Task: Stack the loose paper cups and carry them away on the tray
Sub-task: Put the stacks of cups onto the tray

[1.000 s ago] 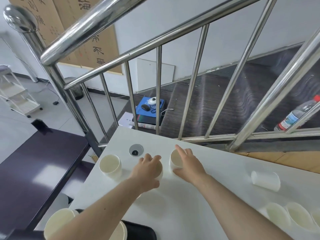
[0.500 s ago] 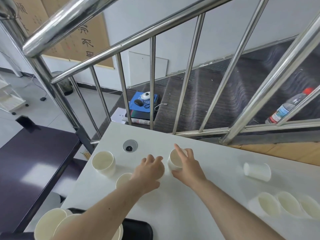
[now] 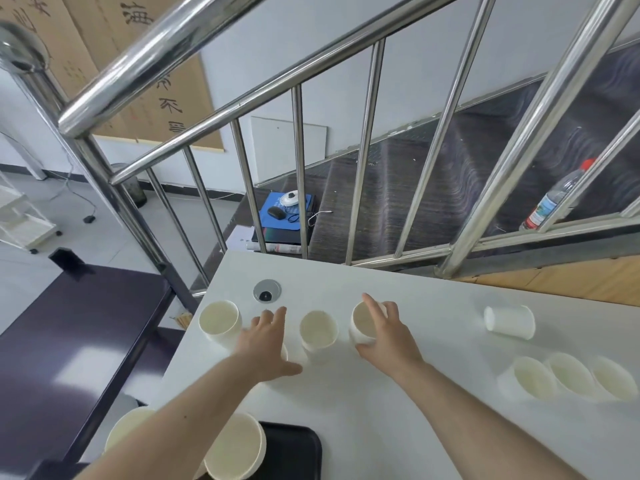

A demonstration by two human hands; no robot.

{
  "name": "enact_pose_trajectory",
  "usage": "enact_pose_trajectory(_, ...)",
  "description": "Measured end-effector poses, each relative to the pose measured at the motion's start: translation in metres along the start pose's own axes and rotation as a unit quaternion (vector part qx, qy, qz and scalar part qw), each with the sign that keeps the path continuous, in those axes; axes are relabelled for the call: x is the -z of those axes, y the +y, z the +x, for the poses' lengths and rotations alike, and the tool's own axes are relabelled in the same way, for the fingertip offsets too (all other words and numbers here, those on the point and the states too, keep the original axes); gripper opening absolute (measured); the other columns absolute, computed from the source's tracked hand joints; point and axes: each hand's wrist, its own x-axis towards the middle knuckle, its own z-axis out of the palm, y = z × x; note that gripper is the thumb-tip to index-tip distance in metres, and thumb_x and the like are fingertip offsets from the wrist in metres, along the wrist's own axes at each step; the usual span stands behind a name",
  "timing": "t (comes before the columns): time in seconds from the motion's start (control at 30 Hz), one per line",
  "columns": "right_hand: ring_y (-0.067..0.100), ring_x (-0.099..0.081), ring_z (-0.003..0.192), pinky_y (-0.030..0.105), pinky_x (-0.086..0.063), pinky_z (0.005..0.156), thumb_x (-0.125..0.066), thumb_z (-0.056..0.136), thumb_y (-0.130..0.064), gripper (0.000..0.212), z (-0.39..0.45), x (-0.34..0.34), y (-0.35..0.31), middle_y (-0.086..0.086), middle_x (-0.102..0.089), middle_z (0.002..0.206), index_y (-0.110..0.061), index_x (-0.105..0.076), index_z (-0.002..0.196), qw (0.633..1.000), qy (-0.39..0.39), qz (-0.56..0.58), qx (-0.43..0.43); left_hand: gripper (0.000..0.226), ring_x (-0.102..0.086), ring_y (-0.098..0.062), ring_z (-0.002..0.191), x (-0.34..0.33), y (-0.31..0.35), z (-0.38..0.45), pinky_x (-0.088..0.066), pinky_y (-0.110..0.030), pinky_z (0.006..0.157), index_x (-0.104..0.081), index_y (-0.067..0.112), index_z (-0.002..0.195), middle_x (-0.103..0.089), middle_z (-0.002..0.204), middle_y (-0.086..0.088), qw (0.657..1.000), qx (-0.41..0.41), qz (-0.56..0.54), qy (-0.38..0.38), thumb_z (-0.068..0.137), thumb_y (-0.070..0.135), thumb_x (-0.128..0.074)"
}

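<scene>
On the white table [image 3: 398, 420], the right hand [image 3: 389, 336] curls round an empty upright cup [image 3: 363, 323]. The left hand [image 3: 265, 344] lies spread, gripping nothing, between two more empty cups [image 3: 220, 322] [image 3: 318, 332]. Near the front edge, the black tray [image 3: 294, 452] carries large cups [image 3: 235, 445].

On the table [image 3: 381, 427] before me, three upright cups stand in a row: left cup [image 3: 220, 322], middle cup [image 3: 318, 332], right cup [image 3: 363, 323]. A tipped cup [image 3: 509, 322] lies far right, behind three more [image 3: 571, 377]. The tray [image 3: 294, 452] sits nearest, lower left.
</scene>
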Motion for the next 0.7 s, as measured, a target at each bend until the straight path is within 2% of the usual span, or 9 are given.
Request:
enact_pose_trajectory(0.1, 0.026, -0.061, 0.092, 0.027, -0.045, 0.070, -0.066, 0.078, -0.025, 0.089, -0.005, -0.005, -0.004, 0.000, -0.028, 0.136, -0.037, -0.016, 0.150, 1.000, 0.001, 0.004, -0.005, 0.099, -0.043, -0.025, 0.119, -0.004, -0.010, -0.008, -0.044, -0.034, 0.093, -0.022, 0.017, 0.141, -0.041, 0.129, -0.003, 0.999, 0.032, -0.012, -0.042, 0.066, 0.054, -0.074)
enact_pose_trajectory(0.17, 0.027, -0.061, 0.093, 0.027, -0.044, 0.070, -0.066, 0.078, -0.026, 0.089, -0.009, -0.008, -0.005, 0.000, -0.029, 0.136, -0.037, -0.016, 0.151, 1.000, 0.002, 0.002, -0.008, 0.080, -0.046, -0.024, 0.116, -0.007, -0.011, -0.010, -0.047, -0.034, 0.088, -0.032, 0.016, 0.132, -0.042, 0.122, -0.001, 0.997, 0.041, -0.010, -0.068, 0.070, 0.044, -0.074)
enact_pose_trajectory(0.27, 0.026, -0.061, 0.095, 0.028, -0.046, 0.073, -0.066, 0.078, -0.027, 0.089, -0.014, -0.009, -0.003, 0.000, -0.029, 0.136, -0.037, -0.015, 0.151, 1.000, 0.001, 0.003, -0.010, 0.034, -0.044, -0.027, 0.109, -0.007, -0.007, -0.013, -0.051, -0.040, 0.084, -0.044, 0.013, 0.100, -0.035, 0.109, -0.002, 0.993, -0.006, 0.069, -0.100, 0.079, 0.028, -0.066)
enact_pose_trajectory(0.33, 0.026, -0.061, 0.095, 0.028, -0.048, 0.075, -0.066, 0.078, -0.026, 0.089, -0.017, -0.007, 0.000, 0.000, -0.029, 0.135, -0.037, -0.016, 0.150, 1.000, 0.001, 0.006, -0.013, 0.027, -0.042, -0.027, 0.102, -0.006, -0.004, -0.014, -0.049, -0.039, 0.079, -0.042, 0.013, 0.091, -0.034, 0.107, -0.004, 0.993, -0.026, 0.080, -0.085, 0.079, 0.027, -0.062)
enact_pose_trajectory(0.4, 0.027, -0.061, 0.097, 0.029, -0.049, 0.077, -0.066, 0.078, -0.025, 0.088, -0.019, -0.004, 0.002, 0.000, -0.029, 0.135, -0.037, -0.017, 0.150, 1.000, 0.003, 0.010, -0.017, 0.036, -0.044, -0.027, 0.104, 0.004, -0.006, -0.015, -0.045, -0.036, 0.077, -0.045, 0.013, 0.106, -0.037, 0.113, -0.005, 0.998, -0.006, 0.037, -0.055, 0.080, 0.031, -0.062)
enact_pose_trajectory(0.47, 0.027, -0.060, 0.099, 0.030, -0.049, 0.080, -0.066, 0.078, -0.025, 0.088, -0.020, 0.000, 0.004, 0.000, -0.028, 0.136, -0.037, -0.016, 0.150, 1.000, 0.007, 0.007, -0.020, 0.072, -0.047, -0.029, 0.114, 0.023, -0.006, -0.017, -0.044, -0.036, 0.082, -0.031, 0.017, 0.137, -0.038, 0.125, -0.006, 0.999, 0.031, -0.035, -0.016, 0.078, 0.038, -0.066)
enact_pose_trajectory(0.5, 0.027, -0.060, 0.100, 0.029, -0.049, 0.081, -0.066, 0.078, -0.025, 0.088, -0.021, 0.004, 0.004, 0.000, -0.028, 0.136, -0.037, -0.016, 0.150, 1.000, 0.010, 0.006, -0.021, 0.082, -0.047, -0.030, 0.117, 0.035, -0.007, -0.018, -0.044, -0.037, 0.085, -0.024, 0.019, 0.143, -0.037, 0.127, -0.006, 0.998, 0.034, -0.054, 0.009, 0.077, 0.039, -0.068)
enact_pose_trajectory(0.7, 0.028, -0.061, 0.099, 0.031, -0.050, 0.080, -0.067, 0.080, -0.027, 0.087, -0.025, 0.022, -0.003, 0.001, -0.028, 0.137, -0.036, -0.016, 0.150, 1.000, 0.030, -0.001, -0.007, 0.097, -0.039, -0.023, 0.128, 0.092, 0.013, -0.027, -0.043, -0.037, 0.092, -0.008, 0.028, 0.151, -0.035, 0.139, -0.001, 0.994, -0.012, -0.059, 0.096, 0.077, 0.046, -0.066)
